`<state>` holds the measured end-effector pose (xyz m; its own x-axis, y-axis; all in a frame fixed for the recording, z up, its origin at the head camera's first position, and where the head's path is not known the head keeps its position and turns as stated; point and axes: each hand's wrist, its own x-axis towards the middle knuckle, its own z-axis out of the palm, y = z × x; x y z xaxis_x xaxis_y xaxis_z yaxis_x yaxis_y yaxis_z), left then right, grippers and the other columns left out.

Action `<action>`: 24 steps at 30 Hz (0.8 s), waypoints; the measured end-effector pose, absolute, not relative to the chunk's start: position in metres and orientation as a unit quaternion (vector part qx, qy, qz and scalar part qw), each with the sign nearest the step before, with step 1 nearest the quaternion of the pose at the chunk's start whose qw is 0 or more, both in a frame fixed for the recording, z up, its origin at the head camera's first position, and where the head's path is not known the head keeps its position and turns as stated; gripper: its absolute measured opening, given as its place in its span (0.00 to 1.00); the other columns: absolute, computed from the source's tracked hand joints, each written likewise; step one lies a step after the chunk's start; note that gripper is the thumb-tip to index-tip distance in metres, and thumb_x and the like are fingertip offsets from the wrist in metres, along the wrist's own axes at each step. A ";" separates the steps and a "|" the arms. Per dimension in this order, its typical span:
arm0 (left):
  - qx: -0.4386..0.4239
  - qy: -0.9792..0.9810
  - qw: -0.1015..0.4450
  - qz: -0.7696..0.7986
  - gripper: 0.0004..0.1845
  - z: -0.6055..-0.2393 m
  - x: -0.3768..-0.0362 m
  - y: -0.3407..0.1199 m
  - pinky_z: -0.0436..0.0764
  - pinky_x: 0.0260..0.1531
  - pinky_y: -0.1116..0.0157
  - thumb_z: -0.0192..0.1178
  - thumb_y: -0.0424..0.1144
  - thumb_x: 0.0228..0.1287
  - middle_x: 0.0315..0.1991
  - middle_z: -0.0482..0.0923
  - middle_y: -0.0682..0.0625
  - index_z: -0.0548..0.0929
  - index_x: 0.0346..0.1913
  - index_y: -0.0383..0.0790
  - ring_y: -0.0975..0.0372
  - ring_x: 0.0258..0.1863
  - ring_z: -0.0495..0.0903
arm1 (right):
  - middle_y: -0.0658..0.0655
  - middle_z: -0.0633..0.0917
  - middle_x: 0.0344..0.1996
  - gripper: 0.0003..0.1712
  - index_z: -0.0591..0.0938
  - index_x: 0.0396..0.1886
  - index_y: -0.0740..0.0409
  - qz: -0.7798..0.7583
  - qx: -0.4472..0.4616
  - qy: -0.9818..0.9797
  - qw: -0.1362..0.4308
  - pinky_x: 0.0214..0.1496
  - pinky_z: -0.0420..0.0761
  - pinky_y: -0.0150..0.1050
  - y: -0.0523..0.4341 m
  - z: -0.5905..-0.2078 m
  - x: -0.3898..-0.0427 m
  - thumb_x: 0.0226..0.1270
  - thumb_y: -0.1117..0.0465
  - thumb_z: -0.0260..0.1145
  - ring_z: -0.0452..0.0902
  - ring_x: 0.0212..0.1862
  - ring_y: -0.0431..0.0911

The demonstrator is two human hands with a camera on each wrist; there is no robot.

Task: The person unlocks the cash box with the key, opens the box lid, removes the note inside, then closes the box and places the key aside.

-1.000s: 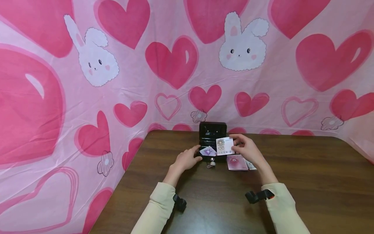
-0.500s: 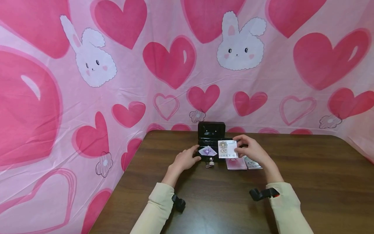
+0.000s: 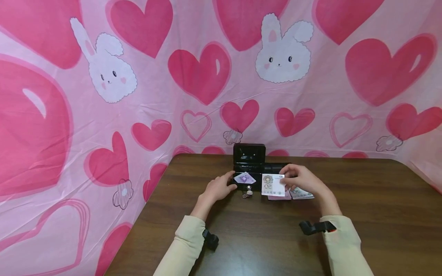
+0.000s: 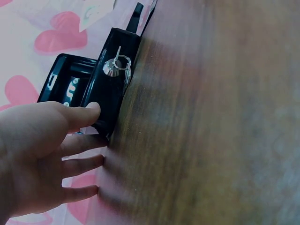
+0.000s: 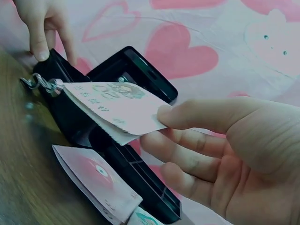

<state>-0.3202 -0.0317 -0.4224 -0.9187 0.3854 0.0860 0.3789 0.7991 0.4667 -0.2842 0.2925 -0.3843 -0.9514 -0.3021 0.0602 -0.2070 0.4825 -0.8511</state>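
Note:
The black cash box stands with its lid up at the table's back edge. My left hand holds its left front corner between thumb and fingers; in the left wrist view the thumb presses the front face of the box. My right hand pinches folded pale banknotes by their right edge, over the box's right front; the right wrist view shows these banknotes raised off the surface. A purple banknote lies in the box. Keys hang from the front lock.
Pink banknotes lie on the table right of the box, partly hidden by the held ones. Greenish banknotes lie beside them. A black compartment tray sits right of the box. A heart-and-rabbit cloth hangs behind the table.
My right hand has drawn the pale banknotes rightward and toward me, from over the box to above the pink banknotes, uncovering the black tray behind. My left hand has stayed on the box.

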 end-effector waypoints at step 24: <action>0.200 0.949 0.009 0.242 0.30 -0.423 -0.321 -0.032 0.75 0.59 0.46 0.59 0.49 0.71 0.62 0.80 0.47 0.67 0.73 0.49 0.50 0.62 0.78 | 0.60 0.83 0.32 0.20 0.80 0.54 0.64 -0.468 -0.161 0.849 0.185 0.38 0.87 0.44 0.318 -0.393 -0.275 0.64 0.61 0.69 0.84 0.31 0.52</action>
